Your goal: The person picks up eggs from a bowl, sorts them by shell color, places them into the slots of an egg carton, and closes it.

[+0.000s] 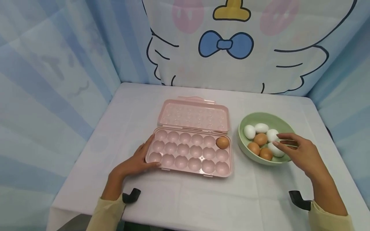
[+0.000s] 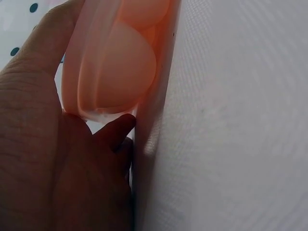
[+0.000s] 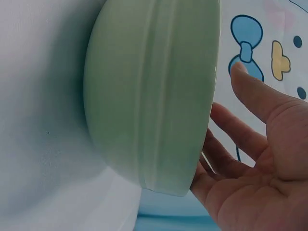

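Observation:
A pink plastic egg box [image 1: 189, 150] lies opened out, its lid [image 1: 194, 115] folded back behind it. One brown egg [image 1: 222, 142] sits in the back right cup of the box. My left hand [image 1: 138, 160] holds the box's left end, thumb at the front corner and fingers along the side; the left wrist view shows the box wall [image 2: 86, 67] against this hand. Over the right rim of a green bowl [image 1: 244, 149] hovers my right hand [image 1: 302, 152], fingers spread and bent above a white egg [image 1: 276, 149]. No egg is in its grasp.
Several white eggs and three brown ones, among them a brown egg [image 1: 260, 139] in the middle, lie in the bowl. A white cloth covers the table [image 1: 138, 199]. Blue and white curtains [image 1: 66, 96] enclose its sides and back.

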The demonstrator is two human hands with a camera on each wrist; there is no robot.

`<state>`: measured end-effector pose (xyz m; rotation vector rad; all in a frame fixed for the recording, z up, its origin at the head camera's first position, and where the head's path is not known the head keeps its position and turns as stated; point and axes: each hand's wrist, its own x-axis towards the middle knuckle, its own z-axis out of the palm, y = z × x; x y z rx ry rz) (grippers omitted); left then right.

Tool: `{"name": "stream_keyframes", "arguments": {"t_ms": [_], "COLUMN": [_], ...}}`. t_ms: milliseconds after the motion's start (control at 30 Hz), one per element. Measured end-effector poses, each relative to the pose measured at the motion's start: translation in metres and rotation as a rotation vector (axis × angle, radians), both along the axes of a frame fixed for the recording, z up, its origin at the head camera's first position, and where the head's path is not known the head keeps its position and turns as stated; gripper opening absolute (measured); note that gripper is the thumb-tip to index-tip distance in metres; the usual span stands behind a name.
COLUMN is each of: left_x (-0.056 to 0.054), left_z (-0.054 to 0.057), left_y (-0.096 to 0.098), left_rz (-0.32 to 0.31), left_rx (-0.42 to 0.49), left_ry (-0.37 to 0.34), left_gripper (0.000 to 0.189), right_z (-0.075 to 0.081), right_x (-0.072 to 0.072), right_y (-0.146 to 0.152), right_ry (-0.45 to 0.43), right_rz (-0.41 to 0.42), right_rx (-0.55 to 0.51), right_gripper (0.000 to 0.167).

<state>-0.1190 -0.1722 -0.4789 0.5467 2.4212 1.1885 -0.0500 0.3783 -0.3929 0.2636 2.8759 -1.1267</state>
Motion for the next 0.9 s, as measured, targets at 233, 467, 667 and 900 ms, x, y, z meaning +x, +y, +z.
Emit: {"name": "stream_keyframes", "arguments": {"t_ms": [233, 467, 667, 900], "left_x": [0.000, 0.000, 0.000, 0.000], "left_z": [-0.001, -0.002, 0.000, -0.002], "left_y": [-0.001, -0.001, -0.001, 0.000], "left_rz": [-0.002, -0.003, -0.002, -0.011], "left_rx": [0.002, -0.001, -0.010, -0.003], "left_ry": [0.012, 0.026, 0.020, 0.020], "left_gripper": [0.115, 0.115, 0.115, 0.115], "right_z": [-0.001, -0.003, -0.006, -0.010], "right_x": [-0.006, -0.019, -0.027, -0.038], "right_y": [-0.003, -0.017, -0.029, -0.039], "right_ry": [-0.041, -0.087, -0.108, -0.132], "right_rz": [0.039, 0.102, 0.181, 0.212], "right_rx": [0.046, 0.066, 0.087, 0.125], "right_gripper": [0.062, 0.057, 0.049, 0.051]}}
